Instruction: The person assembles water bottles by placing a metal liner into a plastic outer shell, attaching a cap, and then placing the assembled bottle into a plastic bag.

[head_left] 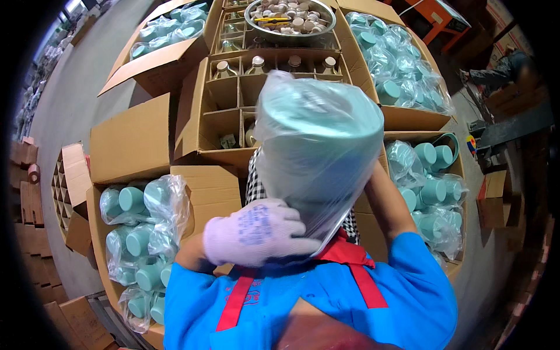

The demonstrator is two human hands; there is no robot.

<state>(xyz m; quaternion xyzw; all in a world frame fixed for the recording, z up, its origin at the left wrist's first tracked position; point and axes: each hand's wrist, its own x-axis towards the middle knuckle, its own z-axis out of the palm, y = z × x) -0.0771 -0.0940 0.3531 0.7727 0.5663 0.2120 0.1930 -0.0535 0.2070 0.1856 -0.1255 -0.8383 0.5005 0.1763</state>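
Large bagged cylinder [321, 137], pale aqua, sheathed in clear creased film [335, 204]. Broad round end at top, heavy glare across it. Film bunched into a peak at upper left, drawn in toward a narrower lower end. Duller and greyer lower down; can't tell if one piece or several nested.

Containers: straight beyond, divided carton [188, 119], flaps open, cardboard cells [223, 93], clear bottles [257, 68] with pale brown caps [295, 60] along the far row. More clear glass [230, 45] in the next carton [214, 20] beyond. On top of that, metal bowl [280, 37] heaped with brown and cream caps [300, 24], yellow tool [272, 20] lying across them. Around these, four open cartons: upper-left carton [140, 71], upper-right carton [414, 118], lower-left carton [131, 143], right-hand carton [408, 137]. All packed with aqua cups [132, 199], mostly in clear bags [179, 198]. Further left, smaller carton [74, 175] with cardboard dividers [60, 189] in a grid.

Position: bagged cylinder up in front of the torso [420, 291], between both arms, hiding part of the divided carton. Left hand [256, 233] in a pale lilac glove, laid against the lower left of the bag, fingers close together and pointing right across the film; can't tell if pinching any of it. Right forearm [389, 201] bare, running up behind the right side; right hand hidden behind the bagged cylinder, so can't tell spread or gripping.
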